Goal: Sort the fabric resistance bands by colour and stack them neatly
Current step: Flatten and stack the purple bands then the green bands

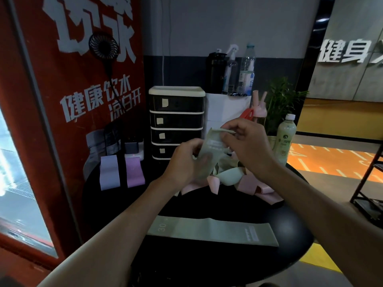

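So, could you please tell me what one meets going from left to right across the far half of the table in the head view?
Pale lilac band → purple band → held green band → pale green drink bottle.

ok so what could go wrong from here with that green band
1. The held green band, gripped by the left hand and right hand, looks creased; laid down so, it may sit crooked on the flat green band.
2. Pink and green bands tangle in the loose pile, so pulling one might drag others.
3. The pale bottle stands near the right hand and could get knocked.
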Demonstrator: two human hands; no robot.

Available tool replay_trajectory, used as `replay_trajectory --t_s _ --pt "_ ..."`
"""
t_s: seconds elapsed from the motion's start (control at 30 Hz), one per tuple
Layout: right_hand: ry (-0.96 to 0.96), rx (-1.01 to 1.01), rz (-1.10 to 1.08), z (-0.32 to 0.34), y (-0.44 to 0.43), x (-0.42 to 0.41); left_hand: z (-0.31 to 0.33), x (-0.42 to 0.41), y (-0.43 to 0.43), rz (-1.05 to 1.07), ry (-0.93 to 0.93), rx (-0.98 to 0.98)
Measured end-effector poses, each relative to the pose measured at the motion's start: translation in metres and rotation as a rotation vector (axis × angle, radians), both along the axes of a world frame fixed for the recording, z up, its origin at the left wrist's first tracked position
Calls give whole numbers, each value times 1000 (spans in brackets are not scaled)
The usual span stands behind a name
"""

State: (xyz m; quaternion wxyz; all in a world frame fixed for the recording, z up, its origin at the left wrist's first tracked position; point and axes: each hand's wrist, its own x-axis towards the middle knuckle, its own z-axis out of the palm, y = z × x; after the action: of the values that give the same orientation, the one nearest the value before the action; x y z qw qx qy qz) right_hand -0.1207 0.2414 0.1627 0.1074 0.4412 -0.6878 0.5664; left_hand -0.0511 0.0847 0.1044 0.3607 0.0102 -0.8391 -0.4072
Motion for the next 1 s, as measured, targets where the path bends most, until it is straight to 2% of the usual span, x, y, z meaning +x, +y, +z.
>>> replay_trajectory --t_s 0.2,0.57,0.8,1.0 --pt "-77 -161 -15 15 11 0 -12 -4 -1 -16 -15 94" --pt "-253 -264 -73 12 31 -12 -28 4 1 -70 -160 194" --pt "-328 -198 -113 4 48 -21 -14 13 -10 -58 -101 191" --pt "-219 -15 -185 -5 57 -29 -3 25 -20 -98 -146 153"
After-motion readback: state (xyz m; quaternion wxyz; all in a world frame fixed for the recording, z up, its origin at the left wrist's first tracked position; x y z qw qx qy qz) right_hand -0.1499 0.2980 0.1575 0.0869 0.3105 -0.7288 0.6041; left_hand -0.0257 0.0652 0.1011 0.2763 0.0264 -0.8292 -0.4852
